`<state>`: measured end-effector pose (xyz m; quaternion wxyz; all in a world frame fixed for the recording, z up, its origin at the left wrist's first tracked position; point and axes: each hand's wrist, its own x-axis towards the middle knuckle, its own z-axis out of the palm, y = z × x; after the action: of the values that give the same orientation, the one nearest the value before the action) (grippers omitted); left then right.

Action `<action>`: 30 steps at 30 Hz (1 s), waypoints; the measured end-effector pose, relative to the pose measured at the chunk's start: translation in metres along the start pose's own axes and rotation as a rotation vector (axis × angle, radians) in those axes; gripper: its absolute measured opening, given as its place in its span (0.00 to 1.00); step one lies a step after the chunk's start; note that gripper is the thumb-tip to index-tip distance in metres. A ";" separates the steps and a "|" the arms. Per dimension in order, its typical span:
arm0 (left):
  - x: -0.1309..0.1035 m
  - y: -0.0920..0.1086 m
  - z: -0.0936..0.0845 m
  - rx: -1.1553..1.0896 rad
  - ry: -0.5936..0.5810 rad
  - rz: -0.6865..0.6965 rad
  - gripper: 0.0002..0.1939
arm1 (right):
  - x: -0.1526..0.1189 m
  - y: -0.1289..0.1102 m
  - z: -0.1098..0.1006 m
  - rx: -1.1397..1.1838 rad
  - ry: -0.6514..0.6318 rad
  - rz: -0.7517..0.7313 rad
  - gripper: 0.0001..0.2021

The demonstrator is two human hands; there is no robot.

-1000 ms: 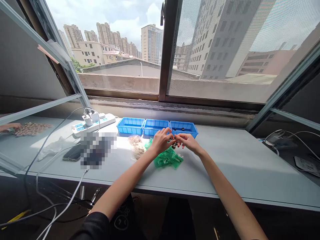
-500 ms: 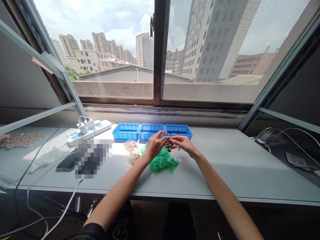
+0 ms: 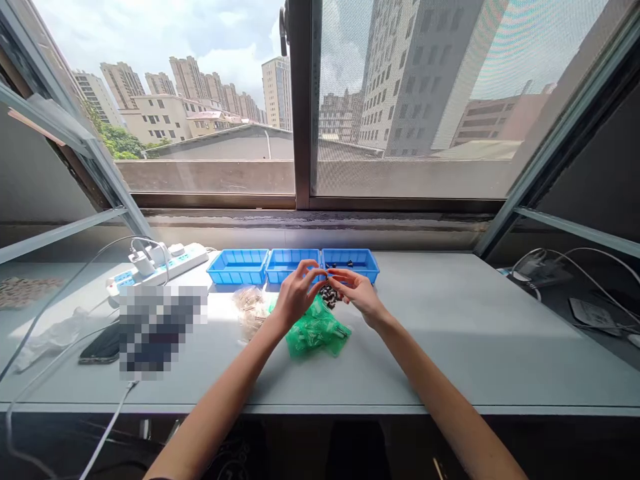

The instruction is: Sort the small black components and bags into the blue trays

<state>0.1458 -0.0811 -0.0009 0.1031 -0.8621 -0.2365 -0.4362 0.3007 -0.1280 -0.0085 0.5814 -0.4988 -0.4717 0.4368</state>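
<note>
My left hand and my right hand meet at the fingertips, both pinched around something small and dark that I cannot make out. Beneath them lies a heap of small dark pieces, partly covered by my fingers. A crumpled green plastic bag rests just in front of the heap. To its left sits a clear bag of pale beige pieces. Behind my hands stand three blue trays in a row: the left tray, the middle tray and the right tray, which holds a few dark pieces.
A white power strip with plugs and cables stands at the left. Near it lie a dark phone and a crumpled clear bag. Beige pieces are spread at the far left. Cables lie at the far right.
The whole view has shifted a little, with things at the left now further left. My fingertips stay together; the right fingers have closed in more over the small piece.
</note>
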 end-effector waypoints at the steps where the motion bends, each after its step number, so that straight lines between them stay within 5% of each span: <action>1: 0.000 0.000 -0.001 0.005 -0.001 -0.003 0.10 | -0.001 0.000 0.001 0.007 0.017 -0.006 0.26; 16: -0.003 -0.002 0.003 0.073 -0.017 0.026 0.11 | -0.003 -0.001 0.002 -0.009 -0.024 0.077 0.20; 23: -0.006 -0.006 0.008 0.042 -0.050 0.047 0.10 | 0.008 -0.001 -0.013 -0.028 0.235 0.031 0.25; 30: -0.002 0.018 0.000 -0.019 -0.227 0.155 0.17 | 0.013 -0.001 -0.033 -0.219 0.448 -0.116 0.26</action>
<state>0.1537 -0.0973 -0.0019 0.1012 -0.9225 -0.1752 -0.3289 0.3351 -0.1208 -0.0078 0.6379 -0.6153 -0.4034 0.2275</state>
